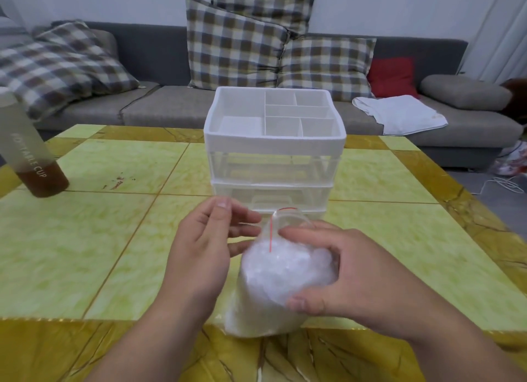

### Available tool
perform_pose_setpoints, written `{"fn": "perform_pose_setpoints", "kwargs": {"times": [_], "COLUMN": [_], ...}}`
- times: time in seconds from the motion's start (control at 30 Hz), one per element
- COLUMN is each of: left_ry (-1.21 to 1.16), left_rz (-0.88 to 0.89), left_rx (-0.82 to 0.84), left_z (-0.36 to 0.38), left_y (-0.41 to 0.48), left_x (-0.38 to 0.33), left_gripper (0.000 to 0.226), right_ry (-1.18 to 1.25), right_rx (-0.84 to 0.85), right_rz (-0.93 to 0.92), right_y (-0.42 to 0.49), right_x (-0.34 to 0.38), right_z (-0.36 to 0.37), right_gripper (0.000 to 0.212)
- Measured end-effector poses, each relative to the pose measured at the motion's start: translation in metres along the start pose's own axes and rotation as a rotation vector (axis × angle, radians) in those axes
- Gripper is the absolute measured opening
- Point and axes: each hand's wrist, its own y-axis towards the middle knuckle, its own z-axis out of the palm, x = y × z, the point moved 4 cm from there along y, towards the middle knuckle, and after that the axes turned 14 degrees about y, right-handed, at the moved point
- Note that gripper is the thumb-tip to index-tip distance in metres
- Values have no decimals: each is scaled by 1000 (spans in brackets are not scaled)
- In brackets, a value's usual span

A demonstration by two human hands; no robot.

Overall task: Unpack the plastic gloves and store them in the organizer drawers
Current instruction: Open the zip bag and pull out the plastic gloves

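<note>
Plastic gloves (285, 270) are sitting bunched inside a clear zip bag (265, 313), none out yet. The sofa (159, 102) with checked cushions is running across the back. The yellow tiled table (99, 239) is carrying everything. The white organizer (273, 144) is standing mid-table, just beyond the bag, with the divided tray on top and clear drawers (271, 192) below, both looking pushed in. A bottle (31, 153) with brown liquid is standing far left, well apart.

The bag is standing on its bottom at the near table edge, with its long axis leaning up and away toward the organizer and its mouth (288, 213) at the far top end, looking parted. The right hand (350, 273) is gripping the bag's upper bulge, fingers curled over the far side and thumb on the near side. The left hand (205, 244) is hovering just left of the mouth, fingers relaxed and apart, holding nothing; I cannot tell whether the lowest finger is touching the plastic.

Judgement: the left hand is nearer the mouth, so it is likely going in from the left and above while the right is steadying the bag. A drawer needs pulling out before anything is stored.
</note>
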Motion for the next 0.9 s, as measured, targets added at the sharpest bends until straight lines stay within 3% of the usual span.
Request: {"fn": "perform_pose_setpoints", "kwargs": {"times": [0.07,0.17,0.27,0.37,0.53,0.73,0.9], "left_ry": [10,233,577,916,940,919,931], "left_rz": [-46,-10,82,207,145,133,176], "left_rx": [61,332,476,479,520,555,578], "left_z": [-1,5,13,15,-3,-12,-10], "left_y": [4,0,-8,-7,6,13,11], "left_x": [15,27,24,24,38,40,41], "left_gripper": [47,61,86,91,86,71,72], "right_ry": [54,454,748,909,690,634,480], "right_rx": [-114,-287,-341,-320,-179,-61,6], "right_rz": [20,101,295,430,549,564,550], "right_y": [1,3,3,5,15,19,18], "right_x": [-2,-22,-45,-54,-67,-70,-71], "right_z": [-6,-19,-14,7,14,13,13], "right_gripper": [68,37,43,28,23,20,41]}}
